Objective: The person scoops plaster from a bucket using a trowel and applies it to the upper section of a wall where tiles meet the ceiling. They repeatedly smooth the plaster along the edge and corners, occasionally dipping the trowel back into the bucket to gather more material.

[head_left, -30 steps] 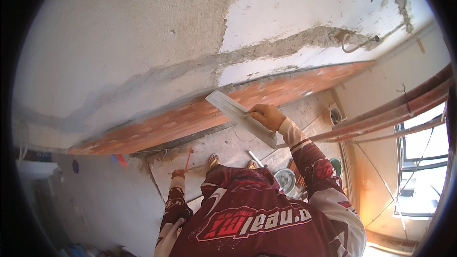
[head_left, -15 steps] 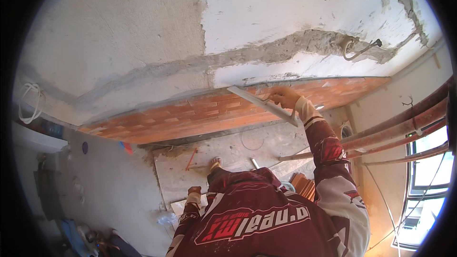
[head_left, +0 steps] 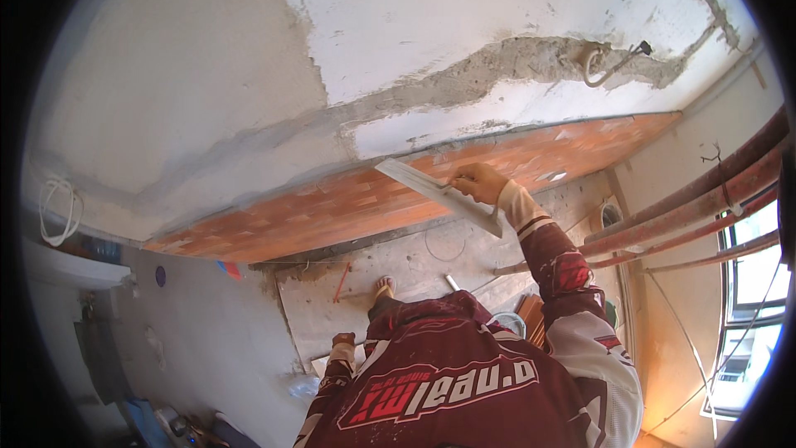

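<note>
Your right hand [head_left: 481, 183] grasps the flat rectangular trowel [head_left: 438, 195], which is angled in front of the orange brickwork [head_left: 332, 207]. Your left hand [head_left: 342, 338] is positioned nearer you than the brickwork; whether it grips anything cannot be determined.

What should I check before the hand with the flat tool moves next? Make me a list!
1. Right hand holding the trowel: ok, curled around its handle.
2. Left hand empty: cannot tell, too small to see.
3. Trowel touching the wall: cannot tell from this view.
4. Black-tipped cable away from the trowel: ok, off to its right.
5. Both feet in sight: not ok, only one foot shows.
6. Foot off the red stick: ok, they're apart.
</note>
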`<state>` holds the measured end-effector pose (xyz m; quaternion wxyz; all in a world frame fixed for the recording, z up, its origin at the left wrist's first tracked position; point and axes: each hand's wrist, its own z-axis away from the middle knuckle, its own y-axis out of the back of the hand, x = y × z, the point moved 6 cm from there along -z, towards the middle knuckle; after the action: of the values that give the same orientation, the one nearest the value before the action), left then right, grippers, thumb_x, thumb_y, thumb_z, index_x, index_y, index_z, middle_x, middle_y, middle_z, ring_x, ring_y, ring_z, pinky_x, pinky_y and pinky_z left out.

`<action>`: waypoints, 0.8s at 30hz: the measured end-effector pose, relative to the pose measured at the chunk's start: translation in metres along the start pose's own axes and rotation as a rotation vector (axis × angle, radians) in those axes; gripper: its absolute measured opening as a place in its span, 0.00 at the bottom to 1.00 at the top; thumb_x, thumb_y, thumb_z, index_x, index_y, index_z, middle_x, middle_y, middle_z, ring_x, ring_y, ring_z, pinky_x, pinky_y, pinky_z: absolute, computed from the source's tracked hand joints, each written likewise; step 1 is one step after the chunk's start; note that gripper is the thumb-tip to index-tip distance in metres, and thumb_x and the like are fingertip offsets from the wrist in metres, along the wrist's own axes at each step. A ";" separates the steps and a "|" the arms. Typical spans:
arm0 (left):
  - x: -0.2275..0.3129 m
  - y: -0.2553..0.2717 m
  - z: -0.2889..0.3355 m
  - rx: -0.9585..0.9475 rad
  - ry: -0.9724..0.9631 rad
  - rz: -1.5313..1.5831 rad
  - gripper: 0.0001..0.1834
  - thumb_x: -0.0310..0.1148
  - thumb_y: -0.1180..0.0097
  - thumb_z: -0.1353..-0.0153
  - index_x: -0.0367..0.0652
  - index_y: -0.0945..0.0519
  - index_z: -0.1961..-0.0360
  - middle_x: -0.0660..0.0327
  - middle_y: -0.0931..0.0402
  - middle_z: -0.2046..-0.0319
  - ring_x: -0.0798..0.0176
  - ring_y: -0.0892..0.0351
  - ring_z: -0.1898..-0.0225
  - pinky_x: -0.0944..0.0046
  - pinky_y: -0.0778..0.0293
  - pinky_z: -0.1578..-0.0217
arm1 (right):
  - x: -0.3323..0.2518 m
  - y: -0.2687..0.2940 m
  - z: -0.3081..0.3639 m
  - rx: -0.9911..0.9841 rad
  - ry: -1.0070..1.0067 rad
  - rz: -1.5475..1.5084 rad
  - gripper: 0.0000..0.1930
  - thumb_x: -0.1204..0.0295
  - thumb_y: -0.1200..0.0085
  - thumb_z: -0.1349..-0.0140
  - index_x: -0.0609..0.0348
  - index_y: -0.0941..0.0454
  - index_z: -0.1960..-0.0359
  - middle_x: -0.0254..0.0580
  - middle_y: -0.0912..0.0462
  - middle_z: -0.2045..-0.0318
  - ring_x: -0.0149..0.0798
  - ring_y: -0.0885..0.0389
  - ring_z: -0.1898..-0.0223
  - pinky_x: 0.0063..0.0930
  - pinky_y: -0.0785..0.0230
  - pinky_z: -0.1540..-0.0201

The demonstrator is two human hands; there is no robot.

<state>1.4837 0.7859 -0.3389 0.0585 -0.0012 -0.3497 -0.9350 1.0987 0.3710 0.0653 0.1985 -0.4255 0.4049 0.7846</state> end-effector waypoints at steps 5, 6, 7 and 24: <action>-0.056 0.000 -0.046 0.170 0.015 0.371 0.12 0.34 0.52 0.42 0.40 0.19 0.72 0.59 0.19 0.75 0.63 0.18 0.77 0.60 0.24 0.77 | 0.011 0.020 0.003 0.115 0.105 0.129 0.14 0.63 0.48 0.39 0.61 0.19 0.61 0.39 0.21 0.74 0.31 0.25 0.77 0.27 0.30 0.75; -0.050 0.018 -0.049 0.150 -0.002 0.311 0.12 0.34 0.53 0.42 0.40 0.19 0.72 0.59 0.19 0.76 0.63 0.18 0.77 0.60 0.24 0.77 | 0.017 0.029 0.005 0.129 0.098 0.136 0.13 0.64 0.48 0.39 0.60 0.19 0.61 0.37 0.21 0.75 0.29 0.26 0.78 0.26 0.31 0.78; -0.044 0.036 -0.048 0.126 -0.019 0.242 0.12 0.33 0.54 0.42 0.39 0.20 0.72 0.59 0.19 0.76 0.63 0.18 0.77 0.60 0.24 0.78 | 0.028 0.040 0.009 0.126 0.060 0.138 0.13 0.64 0.48 0.39 0.60 0.19 0.61 0.37 0.22 0.75 0.30 0.25 0.78 0.26 0.31 0.77; -0.005 0.044 -0.007 0.130 0.035 0.257 0.13 0.39 0.53 0.48 0.48 0.18 0.78 0.58 0.19 0.79 0.58 0.18 0.72 0.58 0.25 0.64 | 0.093 0.194 0.048 0.173 -0.358 0.205 0.14 0.63 0.45 0.42 0.65 0.19 0.66 0.37 0.24 0.81 0.29 0.29 0.85 0.23 0.38 0.85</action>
<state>1.4939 0.7490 -0.3150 0.1836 -0.0259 -0.4055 -0.8951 0.8945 0.2914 0.0937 0.2223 -0.2177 0.4699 0.8260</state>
